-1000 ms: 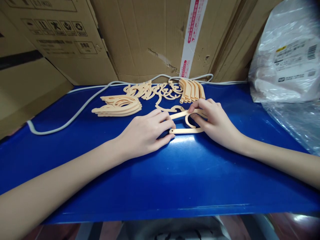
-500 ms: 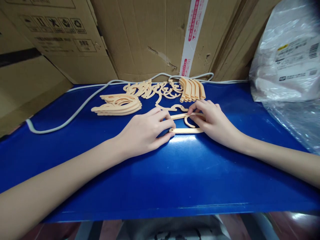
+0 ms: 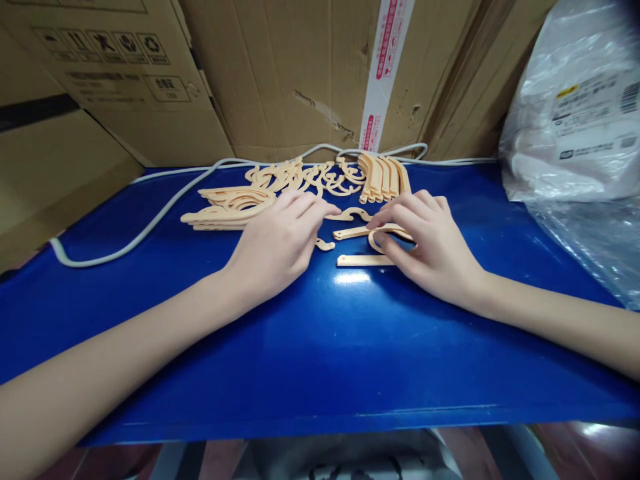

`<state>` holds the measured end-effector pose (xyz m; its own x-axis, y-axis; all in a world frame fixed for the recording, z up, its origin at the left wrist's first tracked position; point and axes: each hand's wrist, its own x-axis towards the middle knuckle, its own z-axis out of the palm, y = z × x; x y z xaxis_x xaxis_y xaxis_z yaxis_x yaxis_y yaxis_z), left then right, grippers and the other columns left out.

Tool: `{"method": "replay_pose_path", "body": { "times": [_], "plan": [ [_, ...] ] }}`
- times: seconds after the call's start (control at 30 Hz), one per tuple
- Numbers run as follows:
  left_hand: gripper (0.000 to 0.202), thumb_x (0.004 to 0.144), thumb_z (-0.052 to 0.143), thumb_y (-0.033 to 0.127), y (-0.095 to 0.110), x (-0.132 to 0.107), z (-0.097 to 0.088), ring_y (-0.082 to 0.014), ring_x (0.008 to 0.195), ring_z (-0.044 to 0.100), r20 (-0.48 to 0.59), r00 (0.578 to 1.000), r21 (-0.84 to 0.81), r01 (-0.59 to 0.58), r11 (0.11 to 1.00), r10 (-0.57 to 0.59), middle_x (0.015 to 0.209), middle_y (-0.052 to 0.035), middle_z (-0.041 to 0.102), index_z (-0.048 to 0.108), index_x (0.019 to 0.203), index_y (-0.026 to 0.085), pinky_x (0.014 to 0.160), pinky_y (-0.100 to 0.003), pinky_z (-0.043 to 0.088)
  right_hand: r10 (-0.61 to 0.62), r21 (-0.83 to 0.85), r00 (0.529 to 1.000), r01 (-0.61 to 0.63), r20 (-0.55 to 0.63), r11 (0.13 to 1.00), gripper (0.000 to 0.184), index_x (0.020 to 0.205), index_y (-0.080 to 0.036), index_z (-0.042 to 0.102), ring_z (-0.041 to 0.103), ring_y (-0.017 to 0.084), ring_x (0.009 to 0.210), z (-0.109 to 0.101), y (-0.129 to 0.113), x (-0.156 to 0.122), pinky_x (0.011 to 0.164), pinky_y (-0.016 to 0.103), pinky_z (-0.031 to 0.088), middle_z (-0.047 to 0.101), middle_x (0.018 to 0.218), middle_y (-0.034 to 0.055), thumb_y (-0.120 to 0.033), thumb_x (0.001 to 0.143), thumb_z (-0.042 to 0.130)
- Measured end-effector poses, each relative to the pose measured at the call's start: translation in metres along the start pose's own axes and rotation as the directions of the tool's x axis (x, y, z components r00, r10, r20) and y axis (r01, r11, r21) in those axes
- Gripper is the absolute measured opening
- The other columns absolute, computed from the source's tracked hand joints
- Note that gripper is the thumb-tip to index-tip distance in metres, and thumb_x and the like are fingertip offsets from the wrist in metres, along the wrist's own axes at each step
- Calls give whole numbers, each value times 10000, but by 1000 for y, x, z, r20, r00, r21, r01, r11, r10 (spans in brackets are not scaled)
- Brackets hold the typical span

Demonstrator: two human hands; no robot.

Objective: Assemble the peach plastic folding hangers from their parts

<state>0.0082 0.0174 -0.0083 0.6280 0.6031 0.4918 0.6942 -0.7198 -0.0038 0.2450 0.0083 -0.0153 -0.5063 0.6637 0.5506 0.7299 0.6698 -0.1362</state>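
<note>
My right hand (image 3: pixel 425 243) is closed around the right part of a beige curved plastic piece (image 3: pixel 373 240), thumb and fingertips on it. Beside that piece lie two beige straight bars, the upper bar (image 3: pixel 350 232) and the lower bar (image 3: pixel 356 261); their right ends go under my right hand. My left hand (image 3: pixel 277 243) is over the surface to the left, fingers stretched forward, palm down. Its index fingertip is near a wavy beige piece (image 3: pixel 350 214). The tip of another beige piece (image 3: pixel 326 245) shows beside this hand; its rest is hidden.
Piles of similar beige pieces lie behind: stacked curved pieces (image 3: pixel 227 208), loose hooks (image 3: pixel 333 179) and a row of bent bars (image 3: pixel 383 179). A white cable (image 3: pixel 165 217) runs along the back of the blue table (image 3: pixel 320 347). Cardboard boxes (image 3: pixel 295 67) and a plastic-wrapped package (image 3: pixel 565 120) border it.
My left hand has let go of the left ends of the bars and moved left and slightly away from me. The right hand stays at the beige pieces.
</note>
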Motion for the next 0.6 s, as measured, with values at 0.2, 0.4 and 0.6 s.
{"method": "replay_pose_path", "body": {
  "times": [0.2, 0.4, 0.6],
  "plan": [
    [343, 972, 389, 96, -6, 1, 2, -273, 1182, 562, 96, 995, -6, -23, 1000, 24, 1234, -115, 651, 605, 1239, 101, 985, -418, 470, -209, -111, 976, 216, 65, 970, 318, 1017, -197, 707, 579, 247, 948, 0, -3, -3, 831, 412, 355, 675, 1034, 77, -465, 945, 552],
    [315, 995, 401, 239, -3, 3, -3, -289, 1086, 583, 82, 996, 15, 40, 999, -41, 1123, -117, 663, 641, 1150, 109, 949, -455, 470, -250, -116, 964, 260, 93, 959, 328, 1037, -201, 729, 569, 246, 951, 1, -2, -4, 832, 403, 355, 679, 1057, 80, -462, 944, 553],
    [300, 959, 458, 328, -6, 4, -15, -284, 1003, 625, 126, 990, 59, 53, 997, -60, 1025, -92, 668, 656, 1075, 135, 832, -403, 483, -276, -109, 949, 294, 152, 950, 307, 1051, -225, 732, 539, 241, 916, 2, -1, -3, 797, 387, 341, 666, 1045, 78, -404, 987, 490]
  ]
}}
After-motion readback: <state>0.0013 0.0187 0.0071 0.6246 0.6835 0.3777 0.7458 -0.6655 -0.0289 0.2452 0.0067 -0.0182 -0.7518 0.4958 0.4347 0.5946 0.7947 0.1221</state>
